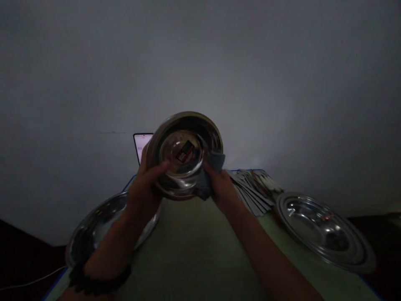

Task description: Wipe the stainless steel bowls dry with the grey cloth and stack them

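I hold a shiny steel bowl [184, 152] tilted up above the table, its inside facing me, with a small dark sticker in its middle. My left hand [145, 188] grips its left rim, thumb lying inside the bowl. My right hand [221, 186] is closed on a grey cloth [208, 173] pressed against the bowl's lower right rim. A dark bead bracelet sits on my left wrist.
A large steel plate [100, 228] lies on the table at the left, another steel plate [326, 230] at the right. A fan of flat cutlery [253, 188] lies behind my right hand. A lit phone [141, 144] leans on the wall behind the bowl. The room is dim.
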Demonstrator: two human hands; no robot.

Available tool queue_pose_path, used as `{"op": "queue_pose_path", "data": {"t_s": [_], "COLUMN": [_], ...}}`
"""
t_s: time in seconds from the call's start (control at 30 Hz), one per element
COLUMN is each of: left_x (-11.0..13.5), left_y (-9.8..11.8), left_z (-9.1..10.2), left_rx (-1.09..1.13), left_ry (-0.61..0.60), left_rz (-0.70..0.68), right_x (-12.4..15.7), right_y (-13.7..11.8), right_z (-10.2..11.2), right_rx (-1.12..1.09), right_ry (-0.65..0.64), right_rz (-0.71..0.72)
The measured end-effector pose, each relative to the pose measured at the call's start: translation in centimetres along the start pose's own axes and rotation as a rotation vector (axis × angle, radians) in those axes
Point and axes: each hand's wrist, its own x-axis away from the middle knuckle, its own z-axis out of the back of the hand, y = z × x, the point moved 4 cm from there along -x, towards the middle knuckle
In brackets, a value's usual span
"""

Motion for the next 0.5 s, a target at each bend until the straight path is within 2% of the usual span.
{"op": "queue_pose_path", "data": {"t_s": [0.07,0.13,0.23,0.3,0.37,0.43,0.5], "left_x": [-0.4,-0.4,0.0,0.1,0.1,-0.1,-0.1], "left_y": [0.6,1.0,1.4,1.5,1.6,1.4,1.1], "left_z": [0.7,1.0,0.5,0.2,0.0,0.2,0.5], "left_rx": [0.001,-0.041,-0.099,-0.091,-0.071,-0.045,-0.004], "left_ry": [-0.076,-0.202,-0.33,-0.29,-0.187,-0.04,0.114], "left_rz": [0.151,0.285,0.31,0.252,0.201,0.157,0.08], "right_x": [-0.5,-0.4,0.1,0.1,0.0,0.0,0.4], "right_y": [-2.5,-4.9,-7.1,-7.2,-6.2,-4.0,-1.3], "right_z": [1.4,2.3,2.4,2.4,2.4,2.1,1.1], "right_rx": [0.344,0.626,0.826,0.798,0.686,0.506,0.254], "right_ry": [-0.067,-0.116,-0.148,-0.084,0.032,0.141,0.192], "right_rz": [0.123,0.255,0.387,0.42,0.399,0.314,0.17]}}
